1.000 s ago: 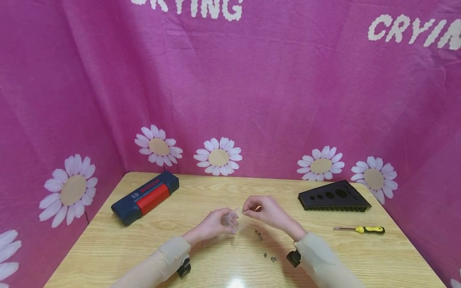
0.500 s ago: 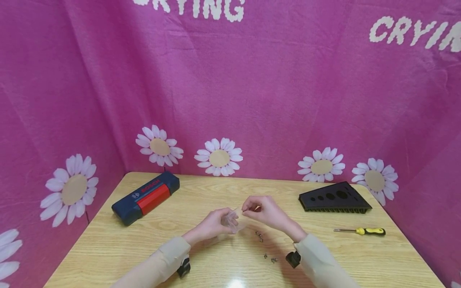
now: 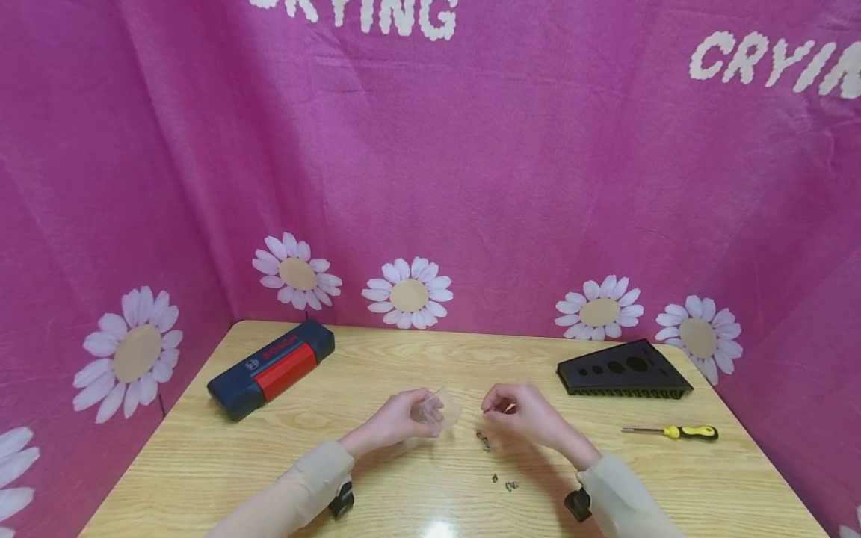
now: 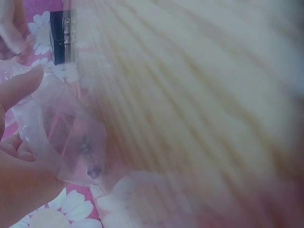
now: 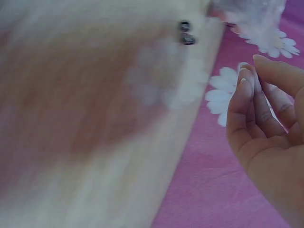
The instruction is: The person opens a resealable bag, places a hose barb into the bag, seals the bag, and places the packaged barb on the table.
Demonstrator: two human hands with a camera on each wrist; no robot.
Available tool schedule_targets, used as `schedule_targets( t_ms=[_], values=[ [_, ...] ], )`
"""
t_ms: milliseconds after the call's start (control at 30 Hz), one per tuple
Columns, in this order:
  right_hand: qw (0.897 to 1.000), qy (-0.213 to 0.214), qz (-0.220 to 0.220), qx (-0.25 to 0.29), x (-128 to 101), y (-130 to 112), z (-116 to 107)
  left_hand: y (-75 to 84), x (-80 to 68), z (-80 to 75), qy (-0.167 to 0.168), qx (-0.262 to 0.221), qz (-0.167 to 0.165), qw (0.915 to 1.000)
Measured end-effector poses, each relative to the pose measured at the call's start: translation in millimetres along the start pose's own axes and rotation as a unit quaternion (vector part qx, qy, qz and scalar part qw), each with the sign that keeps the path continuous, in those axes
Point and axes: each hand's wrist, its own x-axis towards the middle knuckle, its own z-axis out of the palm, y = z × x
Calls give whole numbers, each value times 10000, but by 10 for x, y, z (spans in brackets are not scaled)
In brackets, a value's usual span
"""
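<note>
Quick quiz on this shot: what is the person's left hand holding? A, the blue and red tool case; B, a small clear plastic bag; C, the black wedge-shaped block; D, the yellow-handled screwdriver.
B: the left hand grips a small clear plastic bag above the table, and the left wrist view shows a few small dark bits of hardware inside it, while the screwdriver lies untouched far to the right.

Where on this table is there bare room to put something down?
Bare wood lies between the blue case and the black wedge block, and left of the left hand. It is crowded by the small screws under the right hand.
</note>
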Motion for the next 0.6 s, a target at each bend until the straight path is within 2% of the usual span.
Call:
schedule_targets(
  t_ms=[300, 600],
  values=[
    [9986, -492, 169, -88, -142, 124, 89, -13, -24, -16, 3, -43, -22, 10000],
    [9977, -538, 261, -318, -148, 106, 136, 1, -44, -27, -3, -67, -54, 10000]
  ],
)
